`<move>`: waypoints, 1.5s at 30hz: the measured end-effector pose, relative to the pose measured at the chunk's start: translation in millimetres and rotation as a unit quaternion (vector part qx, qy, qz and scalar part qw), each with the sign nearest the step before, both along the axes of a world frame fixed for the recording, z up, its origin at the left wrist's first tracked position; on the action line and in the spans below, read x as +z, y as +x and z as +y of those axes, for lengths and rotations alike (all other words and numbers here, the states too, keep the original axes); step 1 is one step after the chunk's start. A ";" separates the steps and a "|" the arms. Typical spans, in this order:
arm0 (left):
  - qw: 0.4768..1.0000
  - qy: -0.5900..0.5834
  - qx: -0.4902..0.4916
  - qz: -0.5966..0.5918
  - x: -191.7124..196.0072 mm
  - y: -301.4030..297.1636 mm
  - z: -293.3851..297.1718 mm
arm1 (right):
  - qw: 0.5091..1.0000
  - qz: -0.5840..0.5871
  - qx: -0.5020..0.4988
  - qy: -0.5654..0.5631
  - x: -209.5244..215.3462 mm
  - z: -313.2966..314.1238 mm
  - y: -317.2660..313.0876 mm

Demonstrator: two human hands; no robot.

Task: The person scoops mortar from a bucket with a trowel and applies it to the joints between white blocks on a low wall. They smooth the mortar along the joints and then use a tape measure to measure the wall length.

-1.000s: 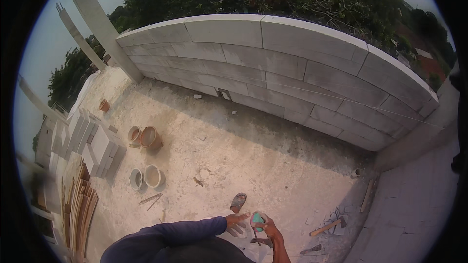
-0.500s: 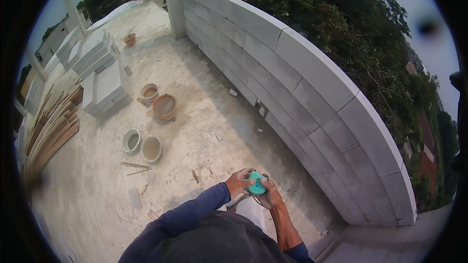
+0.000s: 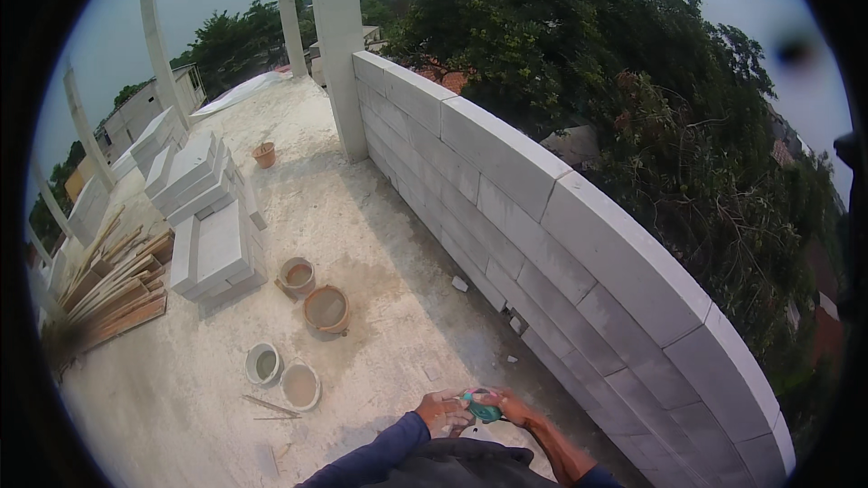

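Note:
Low in the view, both my hands are together around a small teal rounded case [image 3: 485, 410] that resembles a chalk line reel. My left hand [image 3: 441, 412] closes on its left side, the fingers bent against it. From the right, my right hand [image 3: 515, 408] grips the case across its upper side. A bit of pink shows at the top of the case, between the hands. Its underside and some of my fingertips are hidden. The light block wall [image 3: 579, 244] rises just right of my hands.
Ahead to the left, several buckets stand on the concrete floor, among them an orange one [image 3: 326, 308] and a pale one [image 3: 300, 386]. Behind them are stacked grey blocks [image 3: 217, 248] and a pile of wooden boards [image 3: 127, 285]. A concrete column [image 3: 336, 54] meets the wall's far end.
My view has tilted upward, so floor, wall and hands sit lower in it. The teal case has turned between my hands, and my right hand now lies more across its top.

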State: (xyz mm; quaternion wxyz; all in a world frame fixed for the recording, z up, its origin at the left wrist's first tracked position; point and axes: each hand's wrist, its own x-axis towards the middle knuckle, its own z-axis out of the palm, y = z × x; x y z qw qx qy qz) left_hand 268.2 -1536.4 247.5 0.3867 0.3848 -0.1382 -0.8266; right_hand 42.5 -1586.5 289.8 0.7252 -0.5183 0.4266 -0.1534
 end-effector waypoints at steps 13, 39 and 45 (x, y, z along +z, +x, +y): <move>0.984 -0.105 0.146 -0.001 -24.7 195.7 -206.0 | 0.826 0.214 0.424 -0.302 54.0 -286.0 191.1; 0.789 0.091 -0.050 -0.606 -251.7 650.6 -733.7 | 0.249 0.631 0.094 -0.728 391.9 -858.4 374.1; 0.767 -0.269 -0.022 -0.582 -64.4 608.1 -958.0 | 0.262 0.679 0.203 -0.655 344.0 -1009.2 506.1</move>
